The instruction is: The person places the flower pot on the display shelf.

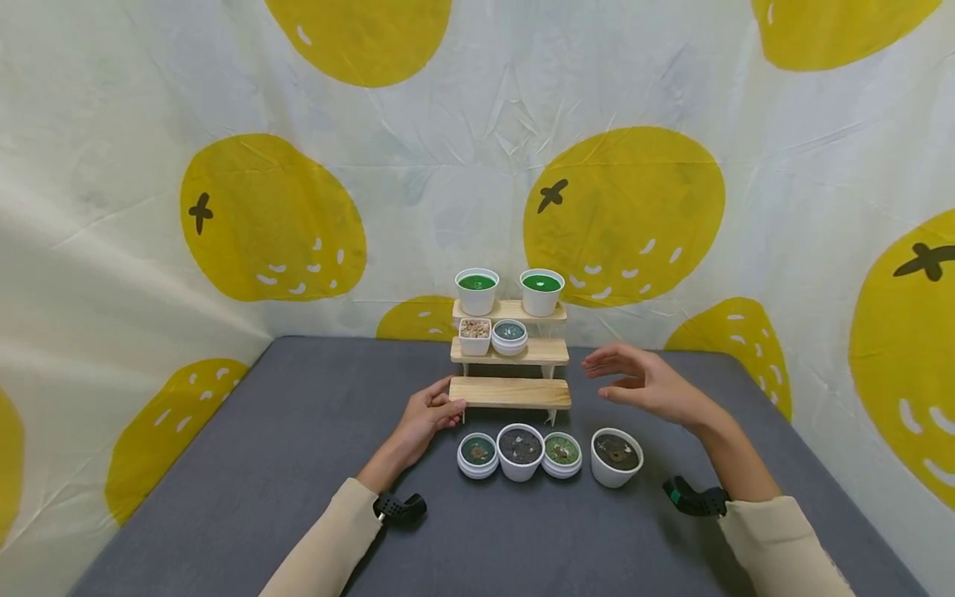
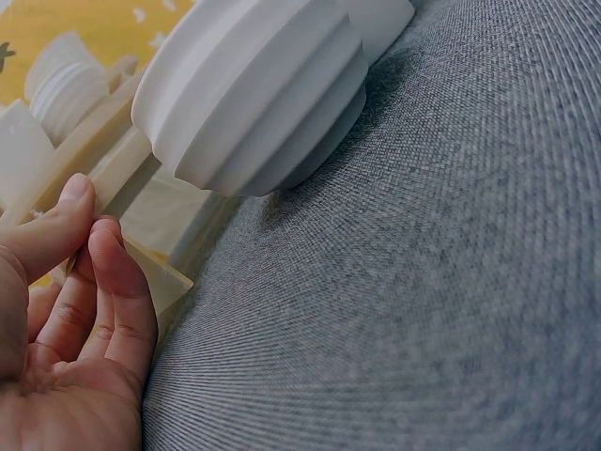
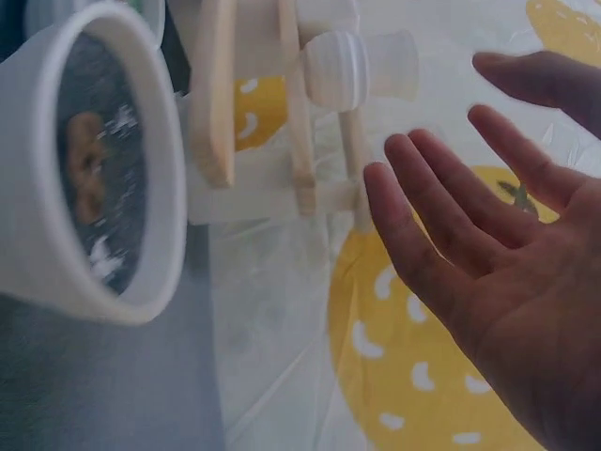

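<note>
We'd say approx. half done: 4 white pots [image 1: 476,303] up on the tiered wooden stand [image 1: 543,351], 4 more pots [image 1: 520,469] on the desk [image 1: 261,448] in front, prob. left to place. Our L hand [image 1: 424,419] has its grip pinched at the bottom tier's [image 1: 510,393] L end; R hand's [image 1: 647,388] grip is apart, w/ nothing held.

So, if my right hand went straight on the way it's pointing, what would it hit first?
Your right hand would probably meet the right side of the wooden stand first, though the depth is hard to judge.
</note>
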The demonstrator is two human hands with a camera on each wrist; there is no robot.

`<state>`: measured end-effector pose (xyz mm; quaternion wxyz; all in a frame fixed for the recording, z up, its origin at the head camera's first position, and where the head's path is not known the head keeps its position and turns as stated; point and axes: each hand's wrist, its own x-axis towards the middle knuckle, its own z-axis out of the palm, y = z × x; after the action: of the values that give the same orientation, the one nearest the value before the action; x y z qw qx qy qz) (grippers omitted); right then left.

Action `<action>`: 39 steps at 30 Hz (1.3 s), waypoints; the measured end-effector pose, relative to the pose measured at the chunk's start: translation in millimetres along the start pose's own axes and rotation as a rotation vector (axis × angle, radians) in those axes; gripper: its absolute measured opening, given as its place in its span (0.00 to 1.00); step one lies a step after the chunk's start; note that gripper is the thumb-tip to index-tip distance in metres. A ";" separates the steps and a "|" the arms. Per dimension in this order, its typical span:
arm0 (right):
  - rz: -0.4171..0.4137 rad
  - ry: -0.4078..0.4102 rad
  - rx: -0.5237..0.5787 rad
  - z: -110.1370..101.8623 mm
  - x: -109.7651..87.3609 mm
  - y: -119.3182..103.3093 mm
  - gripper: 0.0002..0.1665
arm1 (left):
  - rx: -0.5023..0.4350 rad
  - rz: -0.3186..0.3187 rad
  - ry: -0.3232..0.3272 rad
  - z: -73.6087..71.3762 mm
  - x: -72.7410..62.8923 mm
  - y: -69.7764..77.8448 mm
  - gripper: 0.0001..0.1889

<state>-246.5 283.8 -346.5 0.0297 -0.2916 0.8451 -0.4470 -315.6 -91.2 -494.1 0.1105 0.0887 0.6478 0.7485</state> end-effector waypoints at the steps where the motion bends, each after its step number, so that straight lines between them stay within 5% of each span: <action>1: 0.000 -0.018 0.001 0.5 -2.0 2.6 0.28 | 0.004 -0.001 0.002 -0.4 -0.1 -0.5 0.40; 11: 0.113 -0.247 0.008 1.1 -14.0 24.1 0.27 | 0.003 0.003 -0.003 -1.2 0.9 -1.4 0.41; 22: 0.187 -0.295 0.061 0.9 -16.5 40.4 0.28 | 0.003 0.004 -0.002 1.0 3.2 1.4 0.41; 31: 0.244 -0.450 0.093 5.4 -15.5 59.0 0.34 | 0.002 0.015 -0.005 -0.1 0.6 0.8 0.41; 39: 0.173 -0.586 0.189 2.3 -17.9 68.5 0.45 | -0.012 0.007 -0.007 -0.3 -0.3 1.4 0.42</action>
<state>-262.9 320.9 -404.5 0.3368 -0.3312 0.7769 -0.4163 -315.5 -91.7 -492.7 0.1107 0.0931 0.6424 0.7526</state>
